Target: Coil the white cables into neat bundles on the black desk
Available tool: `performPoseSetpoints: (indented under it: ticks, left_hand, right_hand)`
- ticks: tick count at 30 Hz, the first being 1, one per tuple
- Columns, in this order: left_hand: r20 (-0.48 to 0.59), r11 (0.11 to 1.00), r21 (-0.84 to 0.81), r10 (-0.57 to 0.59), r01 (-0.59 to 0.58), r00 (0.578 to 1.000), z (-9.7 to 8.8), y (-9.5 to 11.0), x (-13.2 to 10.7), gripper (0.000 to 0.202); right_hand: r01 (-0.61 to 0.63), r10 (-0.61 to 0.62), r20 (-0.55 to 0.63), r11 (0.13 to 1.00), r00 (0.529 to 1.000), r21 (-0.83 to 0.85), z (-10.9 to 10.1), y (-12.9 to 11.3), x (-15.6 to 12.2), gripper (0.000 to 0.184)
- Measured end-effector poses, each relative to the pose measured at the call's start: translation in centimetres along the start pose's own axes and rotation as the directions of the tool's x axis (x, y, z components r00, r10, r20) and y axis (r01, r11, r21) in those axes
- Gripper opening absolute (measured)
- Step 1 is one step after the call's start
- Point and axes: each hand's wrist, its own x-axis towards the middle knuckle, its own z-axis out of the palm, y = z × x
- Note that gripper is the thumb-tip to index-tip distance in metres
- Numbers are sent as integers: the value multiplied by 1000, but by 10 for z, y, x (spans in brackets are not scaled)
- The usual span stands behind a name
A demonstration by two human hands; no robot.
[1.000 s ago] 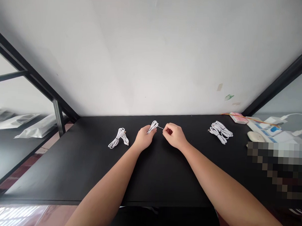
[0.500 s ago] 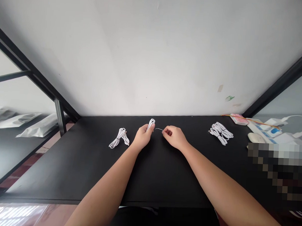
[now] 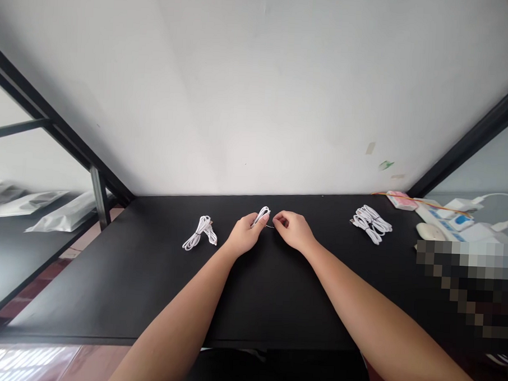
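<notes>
My left hand (image 3: pixel 245 233) is closed around a coiled white cable (image 3: pixel 262 214), whose loops stick up past the thumb. Just right of it, my right hand (image 3: pixel 293 228) has its fingers pinched together. A thin white strand (image 3: pixel 270 226) runs between the two hands to the right fingertips; its far ends are hidden. On the black tabletop (image 3: pixel 119 274), a white cable bundle (image 3: pixel 199 233) with a dark tie round its middle lies left of my left hand. More bundled white cables (image 3: pixel 371 223) rest to the right.
At the right stand a power strip (image 3: pixel 440 217) with white plugs, a pale computer mouse (image 3: pixel 430 232) and a pink-and-white box (image 3: pixel 401 200). Flat plastic bags (image 3: pixel 65 216) lie on the surface at the left. A white wall (image 3: pixel 249 100) rises behind the table.
My left hand has moved slightly right with the coiled cable, closer to my right hand. Less of the thin white strand shows between them. The right hand stays almost in place.
</notes>
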Motion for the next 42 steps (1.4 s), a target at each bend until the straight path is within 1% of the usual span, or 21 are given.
performPoseSetpoints:
  ticks: [2,4,5,7,8,10,11,13,16,20,24,26,31,34,37,39,42]
  left_hand:
    - [2,1000,18,1,-1,1000,0,1,-1,52]
    - [12,999,37,-2,1,1000,0,2,-2,50]
    - [24,999,51,0,-2,1000,0,2,-3,48]
    - [53,996,92,17,-22,998,-1,3,-4,45]
    - [65,993,111,29,-36,997,-1,3,-4,43]
    - [82,991,117,54,-64,995,-1,4,-5,39]
    - [85,993,94,62,-70,994,-1,5,-5,36]
    - [96,998,-10,67,-66,993,-2,5,-5,34]
    - [79,978,-202,65,-48,995,-3,4,-4,42]
    - [13,931,-366,27,-20,1000,-2,0,-1,49]
    - [13,842,-539,24,-13,1000,2,-1,1,49]
    - [20,817,-576,28,-12,999,3,1,2,48]
    - [22,823,-567,4,9,1000,2,-1,3,54]
    - [41,845,-535,25,1,999,2,-3,3,52]
    - [55,881,-472,48,-16,997,2,-4,4,42]
    - [50,908,-417,53,-28,997,2,-4,4,40]
    - [38,950,-309,64,-49,997,3,-5,4,40]
  right_hand:
    - [-6,12,-68,997,998,78,-1,-1,1,25]
    - [-10,31,-108,981,994,191,-2,-2,2,34]
    - [-13,40,-104,967,994,254,-3,-3,2,37]
    - [-28,47,-45,934,998,357,-2,-4,1,39]
    - [-32,38,-8,922,999,386,-1,-4,0,39]
    - [-13,-3,41,920,999,392,1,-4,-1,37]
    - [7,-26,45,928,999,373,2,-3,-1,34]
    - [43,-56,31,943,998,330,4,-1,-1,27]
    - [14,-28,39,944,999,328,4,2,0,23]
    - [-46,13,86,915,996,402,4,2,1,27]
    - [-35,-17,110,891,994,453,5,1,1,31]
    - [-35,-23,121,889,992,457,6,1,0,30]
    - [-58,-10,148,893,989,447,5,-1,-1,31]
    - [-68,-12,165,881,986,469,5,-3,-2,34]
    - [-81,-10,178,862,984,500,6,-5,-3,34]
    - [-85,-2,169,859,986,505,6,-7,-3,31]
    - [-47,-20,144,894,989,445,5,-7,-3,33]
